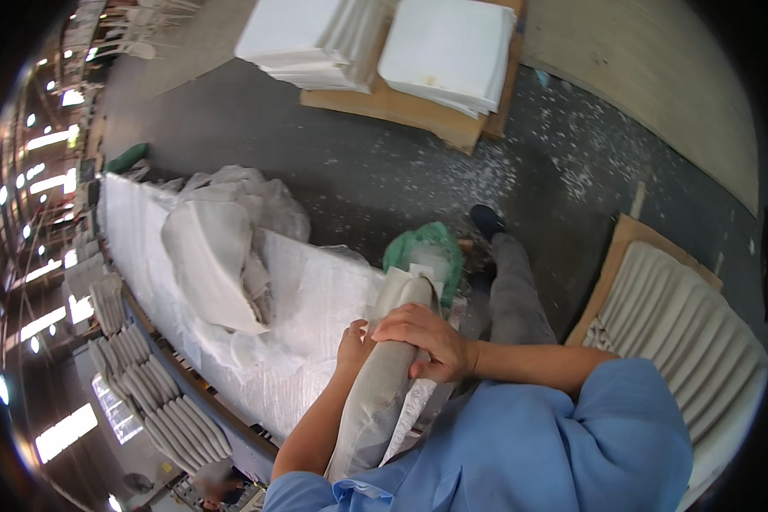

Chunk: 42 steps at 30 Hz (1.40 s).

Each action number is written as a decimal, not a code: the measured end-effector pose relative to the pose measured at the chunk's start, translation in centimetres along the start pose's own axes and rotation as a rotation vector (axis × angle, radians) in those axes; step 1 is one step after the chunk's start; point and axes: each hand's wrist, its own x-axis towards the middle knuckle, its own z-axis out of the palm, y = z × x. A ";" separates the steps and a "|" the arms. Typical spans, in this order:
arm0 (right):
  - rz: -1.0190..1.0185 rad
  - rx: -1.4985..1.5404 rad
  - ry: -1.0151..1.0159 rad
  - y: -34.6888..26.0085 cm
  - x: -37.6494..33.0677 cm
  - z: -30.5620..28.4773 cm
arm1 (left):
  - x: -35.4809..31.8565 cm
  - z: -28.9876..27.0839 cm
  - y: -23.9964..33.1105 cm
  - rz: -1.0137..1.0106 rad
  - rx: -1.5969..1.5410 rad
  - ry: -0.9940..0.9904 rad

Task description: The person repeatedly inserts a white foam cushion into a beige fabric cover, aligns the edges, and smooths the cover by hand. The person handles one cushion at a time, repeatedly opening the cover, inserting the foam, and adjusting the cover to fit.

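A pale grey fabric-covered chair pad (373, 405) stands on edge in front of my body, running from my lap toward the table. My right hand (427, 334) is closed over its top edge, thumb bent down the near side. On the far side, my left hand (352, 346) grips the pad, its fingers partly hidden behind it. Loose pale fabric (392, 294) shows at the pad's far end, beside a green plastic bag (435, 243) with whitish stuff in it. To the left, another curved grey-white padded piece (205, 260) lies on the plastic-wrapped table (303, 294).
Stacked white foam sheets (448, 51) rest on cardboard (384, 107) at the far side. A row of grey pads (683, 316) stands at right. White scraps (486, 175) litter the floor. More stacked pads (158, 397) are at left, with a person (222, 486) below them.
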 end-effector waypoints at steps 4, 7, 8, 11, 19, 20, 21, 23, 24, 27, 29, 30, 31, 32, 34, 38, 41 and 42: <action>-0.053 -0.079 0.106 0.7 -0.2 -0.2 | -7.2 -10.4 11.3 0.098 -0.640 -0.224; -0.179 -0.072 0.131 -0.6 1.4 0.2 | -16.1 -13.4 15.9 0.373 -0.502 -0.202; -0.201 -0.047 0.120 -1.1 1.8 0.5 | -18.1 -13.3 16.6 0.558 -0.189 -0.038; -0.245 -0.033 0.136 -2.2 2.4 1.0 | -20.7 -10.5 20.7 0.418 0.116 0.240; -0.253 -0.005 0.215 -2.8 2.1 1.8 | -19.7 -7.8 21.1 0.398 0.235 0.524; -0.256 -0.005 0.219 -2.7 2.1 1.8 | -19.5 -7.6 21.0 0.403 0.232 0.543; -0.260 -0.005 0.222 -2.6 2.1 1.9 | -19.4 -7.5 21.0 0.407 0.230 0.561; -0.255 -0.039 0.241 -2.4 2.2 2.2 | -19.4 -7.4 21.1 0.382 0.248 0.559; -0.252 -0.058 0.250 -2.3 2.3 2.3 | -19.3 -7.3 21.2 0.370 0.256 0.558; -0.295 -0.105 0.285 -2.0 2.7 2.5 | -19.2 -6.9 20.8 0.405 0.242 0.562; -0.275 -0.094 0.275 -2.1 2.8 2.3 | -19.6 -6.7 21.4 0.307 0.200 0.519; -0.263 -0.091 0.270 -2.2 2.8 2.2 | -19.9 -6.6 21.7 0.260 0.178 0.494; -0.255 -0.088 0.264 -2.3 2.8 2.0 | -20.0 -6.4 21.9 0.245 0.156 0.475; -0.249 -0.079 0.257 -2.5 2.7 2.0 | -20.3 -6.4 21.9 0.225 0.136 0.459; -0.210 -0.064 0.236 -2.7 2.5 1.8 | -20.4 -6.1 21.5 0.236 0.119 0.442; -0.084 -0.019 0.189 -3.4 3.2 1.7 | -20.1 -5.7 20.7 0.349 0.143 0.458; 0.025 0.045 0.126 -3.4 4.0 1.8 | -19.8 -6.0 20.8 0.338 0.174 0.458; 0.059 0.073 0.097 -3.4 4.3 1.7 | -19.7 -6.1 20.8 0.316 0.186 0.460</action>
